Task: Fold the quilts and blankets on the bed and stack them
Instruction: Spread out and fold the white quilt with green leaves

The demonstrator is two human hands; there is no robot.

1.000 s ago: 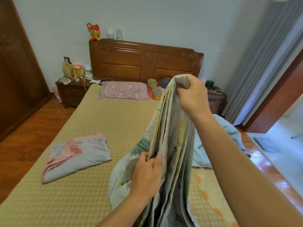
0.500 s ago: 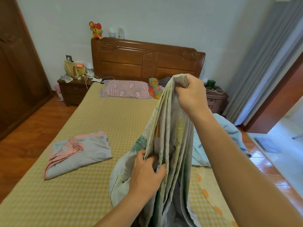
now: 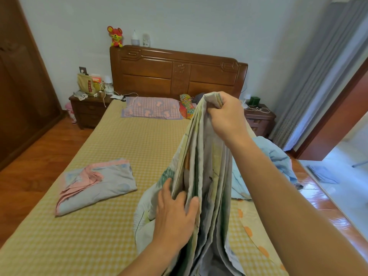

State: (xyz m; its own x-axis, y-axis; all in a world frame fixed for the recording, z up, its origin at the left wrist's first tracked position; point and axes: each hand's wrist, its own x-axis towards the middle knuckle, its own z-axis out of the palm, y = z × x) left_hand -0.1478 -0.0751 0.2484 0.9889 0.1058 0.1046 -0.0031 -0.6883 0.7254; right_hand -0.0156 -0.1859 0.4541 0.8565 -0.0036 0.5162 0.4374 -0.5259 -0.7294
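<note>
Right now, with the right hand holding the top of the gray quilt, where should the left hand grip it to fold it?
Pinch the gathered edges of the gray quilt partway down, where the left hand already touches them. Come from the left side: the layers hang as vertical pleats below the right hand, so fingers closing across the stacked edges should catch them together.

Right hand grips gathered quilt top, raised above bed. Left hand pinches its layered edges lower down. Folded blanket lies left; blue blanket right.

wooden headboard, red mouse toy, pink pillow, 2 nightstands
</note>
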